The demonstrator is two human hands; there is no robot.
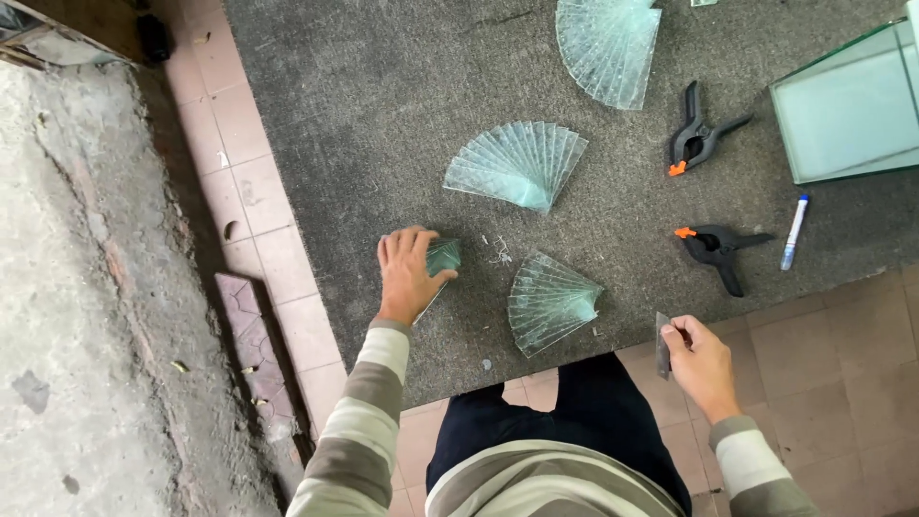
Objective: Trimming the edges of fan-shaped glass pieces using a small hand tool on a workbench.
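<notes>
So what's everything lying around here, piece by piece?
Fanned stacks of glass strips: three, pale green, spread over the mat's middle and top.
Small glass stack: one, pale green, under the left hand's fingers.
Spring clamps: two, black with orange tips, on the mat at right.
Marker: one, white with blue cap, beside the lower clamp.
Glass box: one, clear greenish, at the right edge.
Mat: one, dark grey, on the floor.
Floor tiles: pinkish, around the mat.
Left hand: resting on the small stack.
Right hand: holding a thin dark blade-like piece.
</notes>
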